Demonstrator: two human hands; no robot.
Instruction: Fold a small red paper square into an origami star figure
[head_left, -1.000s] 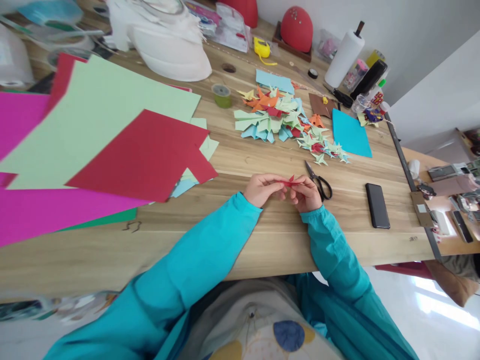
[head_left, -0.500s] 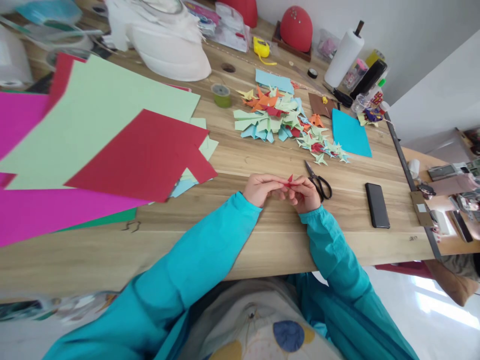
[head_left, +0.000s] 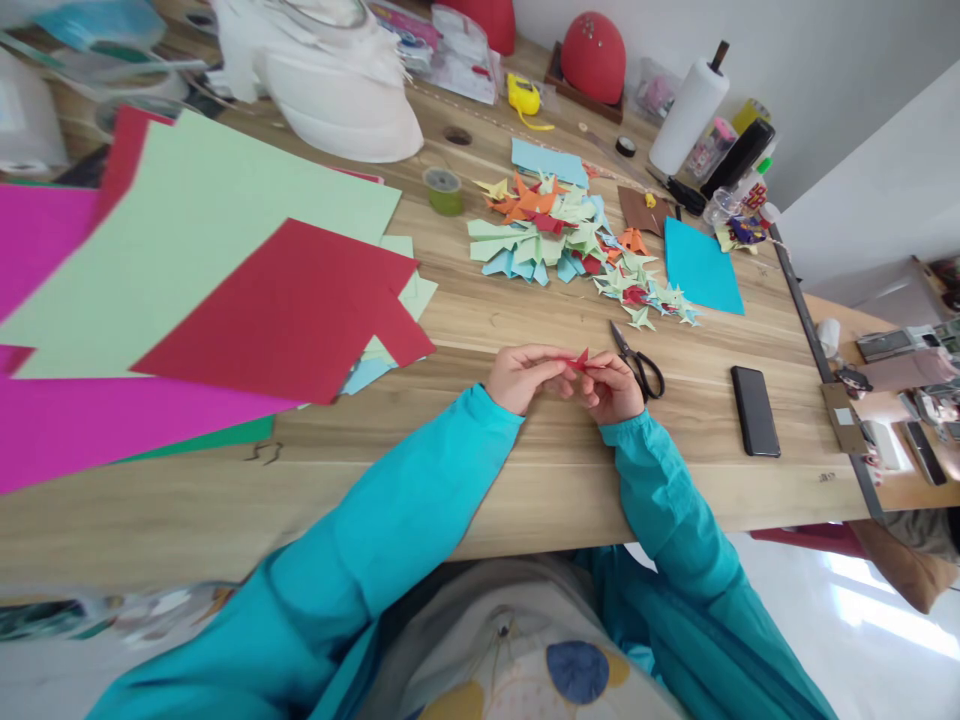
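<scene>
A small folded piece of red paper (head_left: 579, 361) is pinched between both my hands just above the wooden table (head_left: 525, 480). My left hand (head_left: 525, 377) grips its left end with closed fingers. My right hand (head_left: 615, 388) pinches its right end, fingers curled. Both arms wear teal sleeves. Black-handled scissors (head_left: 640, 364) lie on the table right beside my right hand.
A pile of folded paper shapes (head_left: 570, 245) lies beyond my hands. Big sheets, a red one (head_left: 292, 310), a pale green one (head_left: 202, 220) and a magenta one (head_left: 90, 420), cover the left. A black phone (head_left: 754, 410), a blue sheet (head_left: 701, 267), a green tape roll (head_left: 444, 190) and a paper-towel roll (head_left: 688, 115) are also on the table.
My fingers have shifted slightly on the red paper, working its fold. Hands and paper stay in the same spot.
</scene>
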